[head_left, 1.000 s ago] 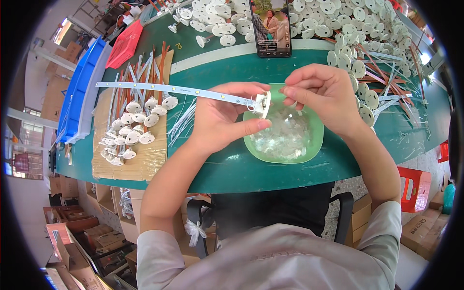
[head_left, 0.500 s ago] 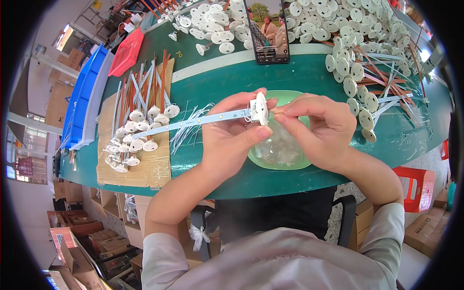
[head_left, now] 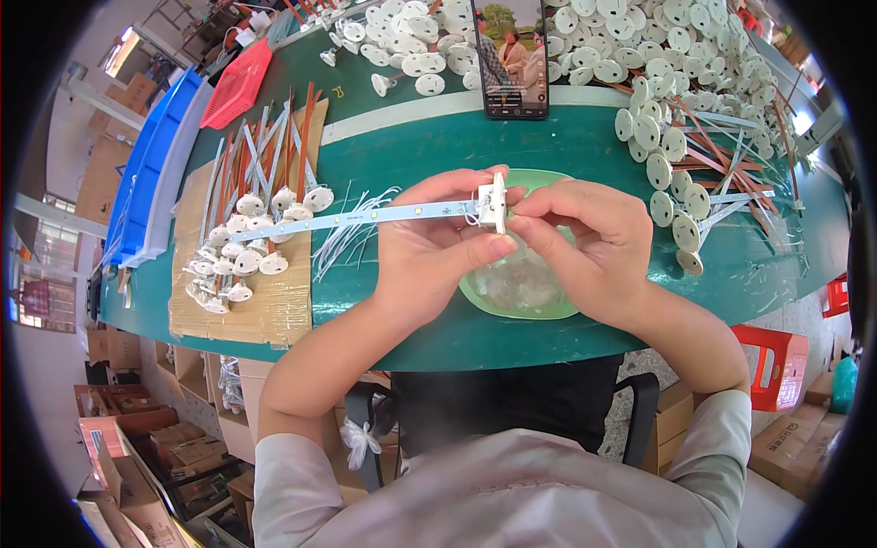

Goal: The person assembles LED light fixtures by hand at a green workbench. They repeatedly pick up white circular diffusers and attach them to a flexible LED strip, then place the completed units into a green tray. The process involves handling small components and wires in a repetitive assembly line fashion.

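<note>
My left hand [head_left: 420, 256] is closed around a white round lamp base [head_left: 500, 203], gripping it by its edge between thumb and fingers. A narrow pale-blue LED strip [head_left: 365, 216] runs leftward from the base, its small yellow chips showing. On the base's right side, my right hand [head_left: 598, 242] pinches thumb and forefinger together right by its face. Whatever lies between those fingertips is too small or hidden to name. Beneath both hands stands a light green bowl [head_left: 525, 315] holding small clear pieces, partly covered by the hands.
Left, a cardboard sheet [head_left: 274, 315] bears several lamp bases with strips; thin white wires [head_left: 343, 239] lie beside it. Blue bin [head_left: 146, 196] and red basket [head_left: 236, 87] stand farther left. A phone [head_left: 513, 68] stands ahead, with heaped white bases [head_left: 639, 50] behind and right.
The lamp base has turned more edge-on, and its LED strip lies closer to level. My right fingertips stay pinched beside the base. The whole view has shifted slightly.
</note>
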